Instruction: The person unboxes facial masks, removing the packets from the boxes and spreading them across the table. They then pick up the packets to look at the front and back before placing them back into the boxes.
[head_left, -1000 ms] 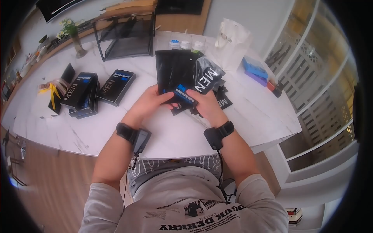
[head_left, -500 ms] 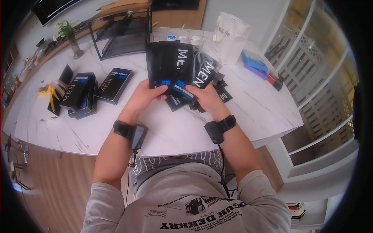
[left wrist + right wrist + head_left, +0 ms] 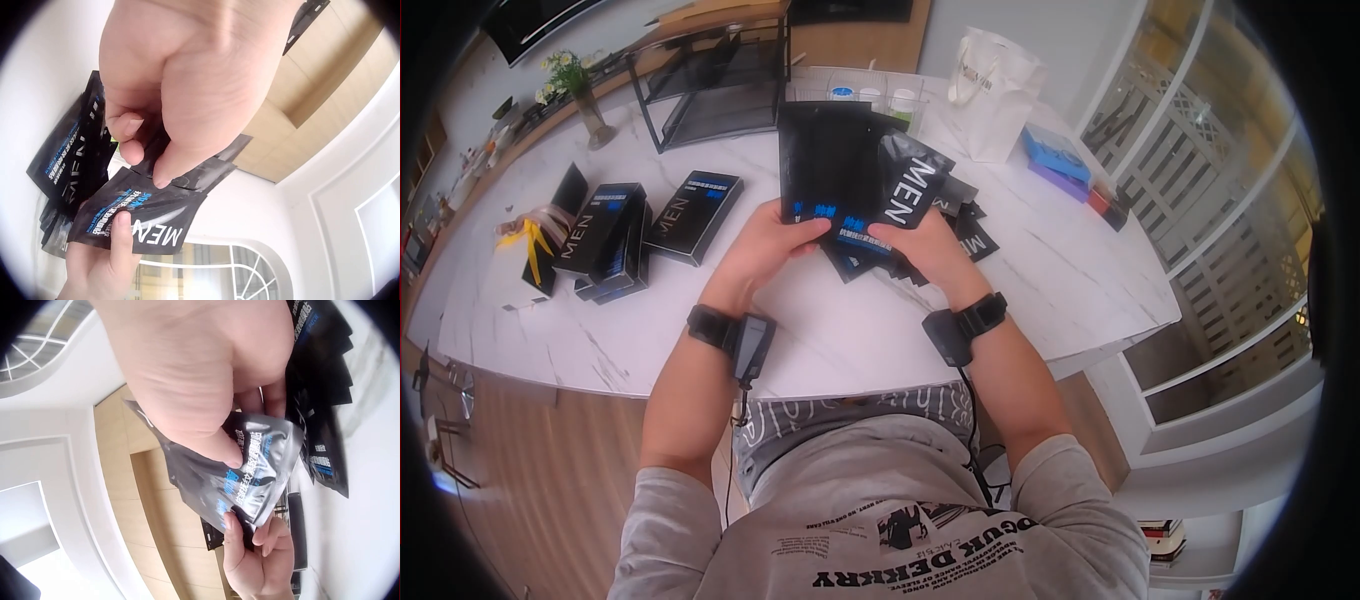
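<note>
A: From the left, then. What's out there?

B: Black boxes [image 3: 603, 230] on the tabletop [image 3: 650, 322], well apart from the work. Left hand [image 3: 762, 252] is the nearer one to them.

A: Its grip?

B: Pinching. Thumb on the near end of the held packets [image 3: 828, 155], fingers curled in beneath.

A: How do those lie from the grip?

B: Up and away from the person, above the tabletop. Long axis runs nearly straight out from the left thumb; near ends, blue lettering, sit between the two thumbs.

A: And the right hand [image 3: 933, 250]?

B: Grasping too, thumb across the blue lettering on its side. Packets overlap between the hands, so I can't tell how many each has.

A: Anything slanted?

B: One marked MEN leans out to the right, just above the right hand. Can't say from here which fingers bear it.

A: Further right?

B: Loose packets [image 3: 973, 241], spread on the tabletop behind and beside the right hand, much nearer it than the left. Beyond them, a white bag [image 3: 997, 95], upright.
</note>
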{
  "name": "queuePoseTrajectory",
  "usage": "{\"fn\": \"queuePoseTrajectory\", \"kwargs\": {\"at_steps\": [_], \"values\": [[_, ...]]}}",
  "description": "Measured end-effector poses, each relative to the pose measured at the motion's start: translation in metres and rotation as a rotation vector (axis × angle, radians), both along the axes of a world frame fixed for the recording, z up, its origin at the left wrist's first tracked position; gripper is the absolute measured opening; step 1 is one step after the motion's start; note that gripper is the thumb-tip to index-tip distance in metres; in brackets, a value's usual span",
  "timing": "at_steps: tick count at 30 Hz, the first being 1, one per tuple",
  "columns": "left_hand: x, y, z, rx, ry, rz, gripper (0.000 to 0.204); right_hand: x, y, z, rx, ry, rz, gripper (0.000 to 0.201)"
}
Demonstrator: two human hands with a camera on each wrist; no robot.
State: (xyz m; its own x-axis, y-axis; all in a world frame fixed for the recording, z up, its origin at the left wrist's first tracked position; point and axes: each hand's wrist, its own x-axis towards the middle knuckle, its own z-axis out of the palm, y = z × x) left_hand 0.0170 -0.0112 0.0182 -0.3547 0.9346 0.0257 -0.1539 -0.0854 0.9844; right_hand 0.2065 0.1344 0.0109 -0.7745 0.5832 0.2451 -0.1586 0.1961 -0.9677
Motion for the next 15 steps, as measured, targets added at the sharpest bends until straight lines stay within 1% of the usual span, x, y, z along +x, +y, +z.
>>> {"fn": "queuePoseTrajectory", "kwargs": {"at_steps": [1,4,7,10,15], "values": [[0.0008,-0.0003,0.0007,-0.002,0.000,-0.003,0.007,0.0001,-0.0020,0.0017,-0.050,0.044,0.038,0.044],[0.0016,-0.0016,0.0016,0.010,0.012,-0.022,0.008,0.0005,-0.0009,-0.0008,-0.160,0.108,0.064,0.044],[0.0018,-0.0018,0.0026,0.021,0.019,-0.022,0.009,-0.0004,0.0000,-0.0034,-0.206,0.168,0.080,0.043],[0.0017,-0.0017,0.0019,0.024,0.026,-0.018,0.009,-0.0012,0.0009,-0.0055,-0.228,0.181,0.084,0.041],[-0.0036,-0.0008,-0.0015,0.058,0.058,-0.005,0.011,-0.0021,0.0057,-0.0077,-0.224,0.221,0.040,0.041]]}}
